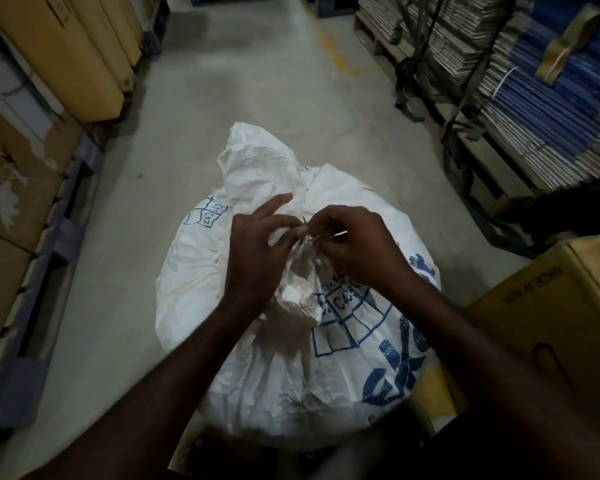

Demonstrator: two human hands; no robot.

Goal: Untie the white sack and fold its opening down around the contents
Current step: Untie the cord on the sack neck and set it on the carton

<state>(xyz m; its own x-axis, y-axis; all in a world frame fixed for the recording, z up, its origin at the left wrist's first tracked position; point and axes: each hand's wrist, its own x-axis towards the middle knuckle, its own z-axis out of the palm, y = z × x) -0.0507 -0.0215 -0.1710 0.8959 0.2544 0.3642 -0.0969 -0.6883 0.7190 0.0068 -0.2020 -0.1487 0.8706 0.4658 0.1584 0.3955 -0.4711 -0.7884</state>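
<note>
A full white woven sack with blue printing stands on the floor in front of me. Its top is gathered into a neck, and crumpled loose fabric sticks up beyond the neck. My left hand grips the bunched neck, with the forefinger stretched out over the fabric. My right hand pinches a thin tie string at the knot, right beside the left fingertips. The knot itself is mostly hidden by my fingers.
A cardboard box stands close at the right, touching the sack. Pallets with stacked flat cartons line the right side. Tall brown wrapped rolls and boxes on a blue pallet line the left. A bare concrete aisle runs ahead.
</note>
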